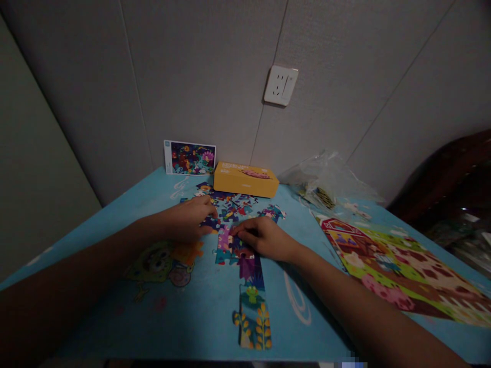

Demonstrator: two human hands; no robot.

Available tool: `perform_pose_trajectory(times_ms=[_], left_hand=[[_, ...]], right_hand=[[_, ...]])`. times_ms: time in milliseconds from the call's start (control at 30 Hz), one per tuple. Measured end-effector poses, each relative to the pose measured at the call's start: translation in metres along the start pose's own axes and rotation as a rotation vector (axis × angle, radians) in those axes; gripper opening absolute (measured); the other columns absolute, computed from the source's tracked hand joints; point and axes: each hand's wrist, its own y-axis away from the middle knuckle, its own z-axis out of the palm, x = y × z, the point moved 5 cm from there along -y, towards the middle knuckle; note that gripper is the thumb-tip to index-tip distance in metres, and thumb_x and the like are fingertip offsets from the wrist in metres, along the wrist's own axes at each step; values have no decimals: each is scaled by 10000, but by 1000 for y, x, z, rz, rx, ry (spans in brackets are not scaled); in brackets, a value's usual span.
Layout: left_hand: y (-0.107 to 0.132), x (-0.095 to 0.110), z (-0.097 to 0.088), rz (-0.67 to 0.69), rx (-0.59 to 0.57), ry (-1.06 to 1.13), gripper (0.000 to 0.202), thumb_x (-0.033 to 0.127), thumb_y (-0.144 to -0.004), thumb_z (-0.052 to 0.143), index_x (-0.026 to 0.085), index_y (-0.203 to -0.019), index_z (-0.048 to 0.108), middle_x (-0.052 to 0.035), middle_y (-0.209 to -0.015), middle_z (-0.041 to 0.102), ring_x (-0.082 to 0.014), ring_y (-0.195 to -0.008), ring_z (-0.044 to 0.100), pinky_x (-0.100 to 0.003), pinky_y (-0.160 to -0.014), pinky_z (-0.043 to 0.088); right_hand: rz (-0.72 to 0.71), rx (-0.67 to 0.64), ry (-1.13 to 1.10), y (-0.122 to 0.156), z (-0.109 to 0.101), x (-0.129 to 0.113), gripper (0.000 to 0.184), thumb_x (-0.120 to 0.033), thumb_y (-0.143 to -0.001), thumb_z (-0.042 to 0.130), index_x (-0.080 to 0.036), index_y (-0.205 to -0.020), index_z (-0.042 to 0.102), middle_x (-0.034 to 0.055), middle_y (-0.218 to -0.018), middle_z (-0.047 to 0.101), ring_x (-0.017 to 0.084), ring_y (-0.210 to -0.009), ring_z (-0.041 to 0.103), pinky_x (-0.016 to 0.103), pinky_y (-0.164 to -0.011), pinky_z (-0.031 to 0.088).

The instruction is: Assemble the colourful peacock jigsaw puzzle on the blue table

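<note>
A partly joined jigsaw puzzle (pixel 252 271) lies on the blue table, its strip running toward me with a green frog and yellow plants at the near end. My right hand (pixel 268 238) rests at its upper part, thumb and fingers closed at a puzzle piece that they partly hide. To the left, my left hand (pixel 194 219) is curled down among loose pieces, thumb and fingers around a dark puzzle piece (pixel 210 222). More loose puzzle pieces (pixel 232 204) lie in a heap just beyond both hands. Near my left wrist is an orange puzzle piece (pixel 187 252).
A yellow box (pixel 245 180) stands behind the pieces, beside a picture card (pixel 192 158) leaning on the wall. At right are a clear plastic bag (pixel 330 179) and a finished farm puzzle (pixel 399 260). A socket (pixel 281 86) is on the wall.
</note>
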Motion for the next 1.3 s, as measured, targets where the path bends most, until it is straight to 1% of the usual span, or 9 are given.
perform_pose_trajectory(times_ms=[233, 433, 567, 667, 800, 933, 1033, 1167, 1300], left_hand=[[-3, -13, 10, -23, -11, 76, 338, 342, -745, 614, 164, -1028, 568, -99, -1089, 508, -246, -1040, 496, -331, -896, 401], [-2, -13, 6, -85, -1, 173, 316, 203, -723, 561, 187, -1031, 490, -57, -972, 584, -202, -881, 543, -287, -764, 416], [-5, -5, -2, -35, 110, 283, 269, 170, -749, 493, 201, -1010, 548, -28, -904, 603, -177, -814, 555, -274, -733, 406], [-9, 0, 0, -23, 179, 508, 315, 228, -779, 496, 187, -1088, 541, -23, -862, 583, -159, -755, 564, -264, -677, 427], [-14, 5, 14, -23, 119, 794, 359, 281, -803, 494, 158, -1139, 480, 7, -740, 545, -129, -637, 554, -231, -565, 422], [-10, 9, 10, 27, 192, 618, 237, 327, -821, 508, 183, -1008, 533, 19, -677, 556, -142, -646, 556, -238, -582, 413], [-5, 10, 4, 20, 235, 491, 219, 330, -849, 477, 202, -1022, 519, 17, -692, 579, -155, -692, 564, -244, -614, 413], [-4, 12, 4, 50, 232, 534, 221, 344, -845, 509, 212, -1021, 491, 19, -757, 593, -156, -735, 568, -240, -636, 409], [-6, 18, 11, 131, 167, 626, 288, 359, -787, 609, 208, -1001, 489, 27, -813, 594, -145, -724, 559, -233, -638, 400]], right_hand=[[280, 211, 164, 1, -15, 15, 179, -179, -800, 519, -163, -789, 697, 78, -746, 692, 161, -639, 578, 254, -588, 360], [63, 74, 87, 3, -7, -1, 170, -209, -836, 511, -171, -786, 668, 15, -633, 629, 115, -542, 500, 230, -532, 311], [-39, -4, -1, 4, 0, -13, 165, -230, -859, 519, -169, -809, 663, -20, -605, 581, 91, -532, 469, 215, -542, 316], [-25, 12, -111, 3, 1, -11, 174, -301, -867, 547, -170, -868, 663, -5, -687, 617, 104, -597, 523, 216, -569, 357], [10, 125, -282, 1, -1, -1, 271, -375, -808, 641, -188, -997, 590, -16, -714, 590, 117, -618, 557, 223, -580, 406], [2, 152, -432, 0, 1, 5, 403, -333, -757, 699, -219, -1077, 484, -48, -713, 552, 108, -568, 543, 223, -544, 423], [-42, 150, -452, 1, 0, 3, 432, -256, -752, 695, -226, -1106, 451, -29, -793, 570, 113, -626, 558, 236, -592, 448], [-105, 197, -372, 3, -3, -1, 441, -161, -771, 639, -222, -1165, 450, 14, -916, 573, 140, -801, 565, 279, -747, 461], [-110, 278, -382, 2, -7, 1, 473, -167, -765, 644, -220, -1186, 435, 14, -912, 559, 149, -839, 559, 287, -767, 460]])
